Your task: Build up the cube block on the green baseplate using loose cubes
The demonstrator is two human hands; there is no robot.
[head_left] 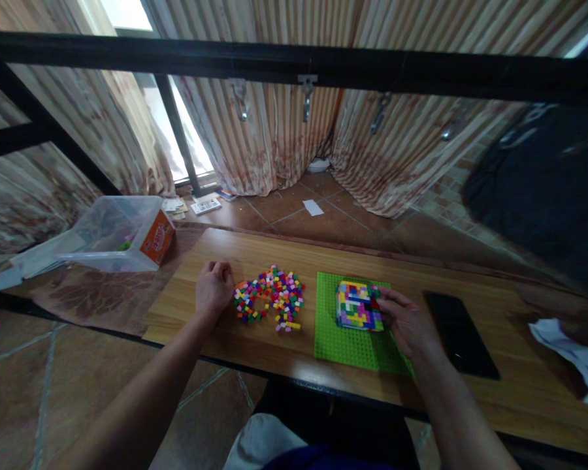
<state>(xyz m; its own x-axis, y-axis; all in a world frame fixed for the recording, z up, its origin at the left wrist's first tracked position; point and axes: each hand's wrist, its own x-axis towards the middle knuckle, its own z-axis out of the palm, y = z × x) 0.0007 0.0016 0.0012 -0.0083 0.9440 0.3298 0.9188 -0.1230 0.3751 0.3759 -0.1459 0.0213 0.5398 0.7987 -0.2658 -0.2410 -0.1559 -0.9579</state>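
Observation:
A heap of small coloured bricks [272, 297] lies on the wooden table [255, 251]. My left hand [213, 288] rests at the heap's left edge with its fingers curled in; what they hold, if anything, is hidden. To the right lies a green baseplate [347, 343] with a multicoloured block of built-up bricks [358, 305] on it. My right hand [409, 321] lies on the plate's right side, its fingers touching the right edge of the block.
A black phone [459, 334] lies flat to the right of the plate. A crumpled white cloth [573, 356] sits at the far right. A clear plastic box [122, 233] with an orange label stands at the back left. A black metal bar [294, 65] crosses overhead.

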